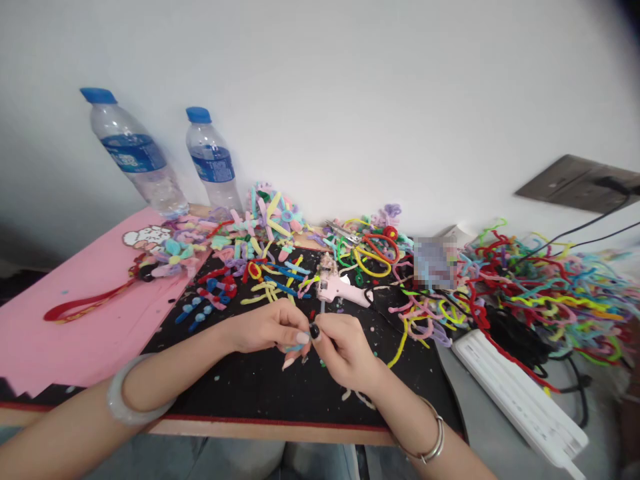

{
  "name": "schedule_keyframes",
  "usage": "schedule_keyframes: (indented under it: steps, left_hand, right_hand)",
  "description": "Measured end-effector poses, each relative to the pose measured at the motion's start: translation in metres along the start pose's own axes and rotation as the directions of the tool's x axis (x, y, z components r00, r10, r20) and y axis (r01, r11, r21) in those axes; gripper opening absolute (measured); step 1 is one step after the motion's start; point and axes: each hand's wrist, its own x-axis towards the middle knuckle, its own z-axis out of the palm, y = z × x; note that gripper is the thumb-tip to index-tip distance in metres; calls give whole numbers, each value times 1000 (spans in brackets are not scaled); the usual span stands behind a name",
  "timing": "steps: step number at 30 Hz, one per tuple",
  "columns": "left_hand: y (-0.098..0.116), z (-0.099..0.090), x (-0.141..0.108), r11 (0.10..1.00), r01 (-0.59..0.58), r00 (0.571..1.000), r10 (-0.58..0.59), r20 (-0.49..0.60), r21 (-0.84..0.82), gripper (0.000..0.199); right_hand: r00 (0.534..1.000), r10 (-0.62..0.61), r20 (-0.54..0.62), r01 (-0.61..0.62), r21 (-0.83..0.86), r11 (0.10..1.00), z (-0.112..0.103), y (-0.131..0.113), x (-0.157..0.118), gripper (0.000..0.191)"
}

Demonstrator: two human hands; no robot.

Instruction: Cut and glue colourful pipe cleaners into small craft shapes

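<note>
My left hand point(275, 328) and my right hand point(345, 347) meet above the front middle of a black mat point(260, 393). Thumb and fingers of my left hand pinch a small light-blue piece point(294, 347), mostly covered by the fingers. The right hand is closed, its thumb touching the left fingertips; what it grips, if anything, is hidden. Just behind the hands lies a pink glue gun point(345, 290) on the mat, its nozzle pointing towards them.
Fuzzy coloured stems point(540, 287) are heaped at the right, beside a white power strip point(520, 397). Finished fuzzy pieces point(275, 217) pile up along the wall. Two water bottles point(133, 157) point(213, 160) stand back left, behind a pink sheet point(75, 340) with a red strap point(83, 310).
</note>
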Motion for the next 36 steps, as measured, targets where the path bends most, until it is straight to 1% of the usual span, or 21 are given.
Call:
schedule_keyframes:
  steps: [2, 3, 4, 5, 6, 7, 8, 9, 11, 13, 14, 16, 19, 21, 22, 24, 26, 28, 31, 33, 36]
  left_hand:
    - [0, 3, 1, 999, 2, 1000, -3, -13, -39, 45]
    - [1, 4, 1, 1000, -15, 999, 15, -28, -1, 44]
    - [3, 4, 1, 995, -44, 997, 48, -54, 87, 42]
    - [5, 4, 1, 972, -78, 991, 99, -88, 220, 40]
    - [7, 4, 1, 917, -108, 979, 166, -121, 384, 38]
    - [8, 4, 1, 817, -130, 956, 254, -149, 561, 38]
    - [8, 4, 1, 681, -135, 923, 350, -158, 720, 37]
    - [7, 3, 1, 531, -150, 888, 443, -122, 834, 36]
    - [3, 3, 2, 254, -166, 832, 554, -3, 953, 33]
    - [-2, 3, 2, 45, -141, 809, 581, 89, 989, 32]
    - [-3, 4, 3, -30, -127, 805, 581, 120, 992, 32]
    - [-4, 5, 3, -128, -108, 799, 579, 163, 986, 32]
    - [-3, 6, 3, -184, -91, 796, 577, 183, 979, 32]
    - [-3, 7, 3, -172, -76, 798, 579, 164, 982, 33]
    - [-3, 7, 3, -147, -71, 801, 581, 144, 987, 33]
    - [-3, 8, 3, -48, -77, 814, 574, 91, 996, 33]
    - [-2, 7, 4, 99, -93, 835, 550, 24, 991, 33]
    - [1, 6, 5, 270, -104, 866, 497, -46, 957, 35]
    - [8, 2, 5, 545, -96, 926, 356, -127, 833, 37]
    - [12, -1, 4, 712, -81, 961, 242, -136, 698, 36]
    - [13, -7, 2, 885, -75, 990, 119, -69, 459, 32]
  right_hand:
    - [999, -33, -16, 33, -32, 999, -1, 1, -1, 27]
    - [1000, -23, -16, 23, -29, 999, -1, 3, -1, 27]
    - [1000, 7, -14, -7, -8, 1000, -2, 5, 0, 27]
    - [998, 57, -8, -56, 32, 998, -2, 8, 0, 27]
    - [993, 120, -4, -119, 87, 989, -1, 11, 1, 29]
    - [982, 189, -2, -186, 154, 970, -1, 14, 2, 31]
    - [966, 257, -3, -250, 222, 942, 1, 17, 2, 34]
    - [946, 323, -3, -309, 282, 908, 3, 20, 3, 36]
    - [900, 435, 14, -410, 360, 838, 7, 25, 3, 36]
    - [858, 512, 39, -484, 389, 784, 12, 28, 4, 33]
    - [843, 535, 46, -507, 396, 766, 14, 29, 4, 32]
    - [824, 565, 36, -527, 414, 742, 17, 30, 4, 29]
    - [820, 572, 8, -520, 428, 739, 18, 31, 5, 27]
    - [832, 555, -3, -505, 410, 759, 17, 30, 5, 28]
    - [841, 541, -7, -496, 391, 775, 16, 30, 5, 28]
    - [861, 508, -12, -475, 337, 813, 14, 30, 5, 29]
    - [884, 466, -18, -444, 279, 852, 12, 30, 5, 29]
    - [908, 419, -17, -405, 221, 887, 10, 29, 5, 28]
    - [942, 336, -16, -330, 146, 932, 8, 26, 4, 27]
    - [963, 271, -12, -267, 113, 957, 6, 22, 4, 26]
    - [988, 156, -2, -155, 93, 984, 5, 15, 4, 24]
